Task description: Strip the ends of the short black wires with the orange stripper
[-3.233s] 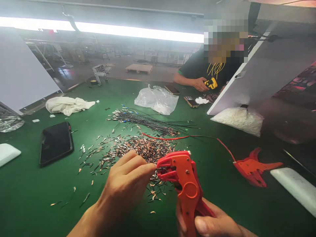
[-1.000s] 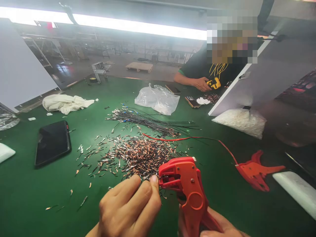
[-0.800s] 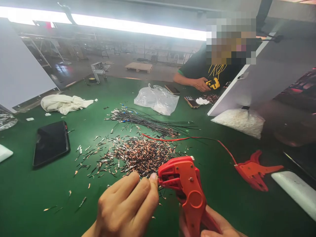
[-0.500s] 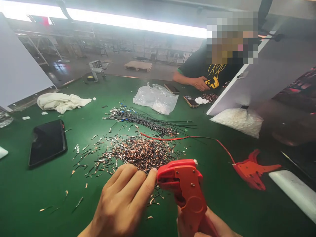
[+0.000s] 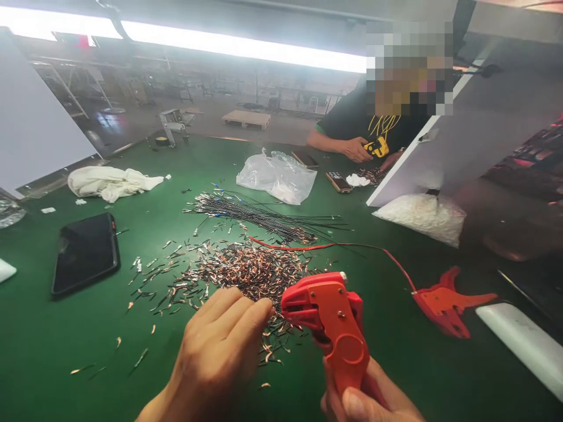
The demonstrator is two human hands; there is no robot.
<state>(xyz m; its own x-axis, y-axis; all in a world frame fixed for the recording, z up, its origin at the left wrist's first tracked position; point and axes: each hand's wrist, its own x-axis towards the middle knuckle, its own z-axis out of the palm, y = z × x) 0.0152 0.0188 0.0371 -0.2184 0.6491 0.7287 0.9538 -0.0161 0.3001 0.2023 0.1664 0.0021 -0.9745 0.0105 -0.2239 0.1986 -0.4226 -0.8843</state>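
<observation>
In the head view, the right hand [image 5: 393, 400] wraps around the handle of a red and orange plastic wire stripper [image 5: 336, 322], its grip closed on it at the lower right of centre. The stripper stands raised above a green table [image 5: 48, 346], its nose pointing left, with a dark gap showing between its jaws. The left hand [image 5: 220, 343] is just beside that nose, back upward and fingers curled; the fingertips are mostly hidden, so I cannot tell whether its grip holds anything.

Beyond both hands lies a loose heap of short black, copper and silver wire scraps [image 5: 253, 269], with stray pieces scattered to its left. Just behind it is a bundle of long thin black wires [image 5: 259, 217] with silvery ends and a few blue bits. A second red and orange stripper [image 5: 444, 302] lies flat on the right, a thin red cord [image 5: 303, 248] running to it from near the heap.

A black smartphone [image 5: 85, 252] rests to the left, a crumpled white cloth [image 5: 109, 183] behind it, and a clear plastic bag [image 5: 277, 179] beyond the wires. Across the table, another person's hand [image 5: 357, 150] holds a yellow and black tool [image 5: 378, 146].
</observation>
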